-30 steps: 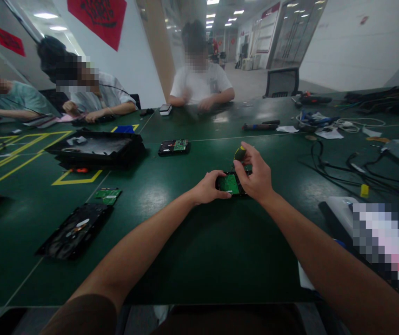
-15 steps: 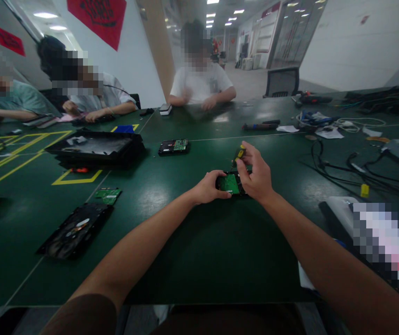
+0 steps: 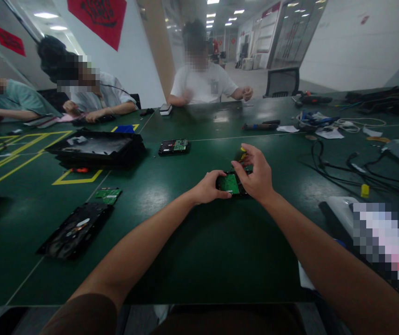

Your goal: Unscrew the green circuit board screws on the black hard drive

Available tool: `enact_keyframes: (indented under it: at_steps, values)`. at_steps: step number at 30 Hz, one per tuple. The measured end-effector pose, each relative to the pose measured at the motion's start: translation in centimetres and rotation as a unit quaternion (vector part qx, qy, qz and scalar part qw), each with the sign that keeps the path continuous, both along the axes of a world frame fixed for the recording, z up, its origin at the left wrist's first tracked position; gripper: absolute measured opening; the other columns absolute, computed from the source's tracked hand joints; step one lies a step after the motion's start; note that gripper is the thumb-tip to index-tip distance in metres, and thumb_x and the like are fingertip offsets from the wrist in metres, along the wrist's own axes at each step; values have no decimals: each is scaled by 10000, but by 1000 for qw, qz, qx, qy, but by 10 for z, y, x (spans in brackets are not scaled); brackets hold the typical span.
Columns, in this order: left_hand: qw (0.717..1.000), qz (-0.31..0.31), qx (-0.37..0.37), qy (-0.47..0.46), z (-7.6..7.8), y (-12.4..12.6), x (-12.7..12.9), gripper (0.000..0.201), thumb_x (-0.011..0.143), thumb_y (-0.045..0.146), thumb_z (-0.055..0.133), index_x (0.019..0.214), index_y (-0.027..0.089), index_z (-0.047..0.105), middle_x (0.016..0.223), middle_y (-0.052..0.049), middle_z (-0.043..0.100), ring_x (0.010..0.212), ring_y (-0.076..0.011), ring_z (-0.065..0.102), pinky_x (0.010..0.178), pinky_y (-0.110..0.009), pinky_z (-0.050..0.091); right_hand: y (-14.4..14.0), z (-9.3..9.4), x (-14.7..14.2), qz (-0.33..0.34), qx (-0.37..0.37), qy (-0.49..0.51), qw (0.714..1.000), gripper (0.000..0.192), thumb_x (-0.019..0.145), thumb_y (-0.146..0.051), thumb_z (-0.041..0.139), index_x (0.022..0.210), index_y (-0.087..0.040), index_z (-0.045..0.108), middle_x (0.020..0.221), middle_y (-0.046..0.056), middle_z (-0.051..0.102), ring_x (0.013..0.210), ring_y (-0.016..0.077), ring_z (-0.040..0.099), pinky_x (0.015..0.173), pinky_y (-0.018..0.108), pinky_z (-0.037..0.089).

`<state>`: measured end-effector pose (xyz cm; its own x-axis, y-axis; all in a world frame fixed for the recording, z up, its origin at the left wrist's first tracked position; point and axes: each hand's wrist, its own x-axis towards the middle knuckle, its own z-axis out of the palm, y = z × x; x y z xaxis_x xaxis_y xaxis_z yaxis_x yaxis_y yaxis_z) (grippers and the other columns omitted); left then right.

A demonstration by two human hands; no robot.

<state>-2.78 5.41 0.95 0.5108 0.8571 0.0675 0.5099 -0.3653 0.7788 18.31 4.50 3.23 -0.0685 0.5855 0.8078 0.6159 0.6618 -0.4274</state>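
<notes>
While the left hand [image 3: 209, 187] fingers pinch the hard drive [image 3: 230, 183] against the desk [image 3: 199, 251], right hand [image 3: 255, 174] fingers should keep the yellow screwdriver [image 3: 242, 153] upright.

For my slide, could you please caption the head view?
Left hand steadies a small hard drive on the green table; right hand holds a yellow-handled screwdriver.

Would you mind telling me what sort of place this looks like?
Probably an electronics disassembly workshop: the left hand steadies a hard drive, the right hand holds a screwdriver, and an opened drive and cables lie on the shared green table.
</notes>
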Motion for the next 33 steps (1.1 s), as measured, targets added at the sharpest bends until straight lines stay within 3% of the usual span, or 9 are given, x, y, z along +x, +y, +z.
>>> enact_keyframes:
  at_steps: [4, 9, 14, 19, 24, 28, 33]
  values:
    - [1000, 9, -8, -3, 2, -2, 0, 875, 666, 475, 900, 1409, 173, 552, 1332, -147, 588, 1202, -343, 567, 1087, -551, 443, -1, 1, 0, 17, -19, 4, 1000, 563, 998, -317, 575, 1540, -328, 425, 1373, 84, 651, 991, 252, 744, 943, 486, 630]
    - [1000, -1, 2, -9, 2, -2, 1, 858, 659, 453, 906, 1398, 178, 568, 1331, -141, 602, 1221, -346, 564, 1109, -557, 425, -1, 2, 0, 5, -6, 5, 1000, 567, 961, -350, 649, 1499, -329, 472, 1313, 90, 653, 952, 252, 723, 879, 480, 646]
    - [1000, 10, -4, 1, 1, -1, 1, 892, 644, 466, 914, 1409, 172, 562, 1353, -150, 586, 1211, -337, 567, 1074, -528, 455, 0, 1, -1, 22, -18, 12, 1000, 552, 998, -316, 573, 1531, -316, 430, 1370, 100, 641, 1015, 250, 734, 948, 482, 629]
    - [1000, 7, -3, 5, -1, 1, 0, 890, 649, 473, 913, 1412, 188, 554, 1344, -140, 585, 1205, -326, 563, 1062, -512, 460, 0, 1, -1, 5, 0, 12, 1000, 558, 956, -346, 652, 1484, -299, 476, 1313, 102, 651, 916, 240, 728, 832, 457, 654]
    - [1000, 4, 0, 3, -1, 1, 0, 882, 665, 491, 903, 1408, 172, 550, 1340, -147, 588, 1194, -331, 575, 1070, -526, 460, 0, 0, -2, 15, -10, 9, 1000, 590, 969, -320, 612, 1528, -313, 428, 1401, 105, 624, 951, 248, 741, 879, 474, 647]
    - [1000, -3, 4, 0, 0, 1, 0, 863, 666, 475, 904, 1398, 177, 559, 1346, -143, 591, 1214, -337, 568, 1102, -536, 441, 0, 0, -2, 0, 1, 8, 1000, 598, 942, -334, 665, 1503, -318, 458, 1333, 102, 639, 908, 252, 728, 811, 475, 658]
    - [1000, 8, -4, -4, -1, 1, 0, 877, 647, 475, 918, 1396, 186, 565, 1332, -140, 596, 1214, -341, 571, 1105, -554, 437, -2, 2, -2, 13, -7, -6, 1000, 604, 979, -304, 592, 1552, -327, 405, 1318, 105, 643, 957, 261, 724, 869, 496, 652]
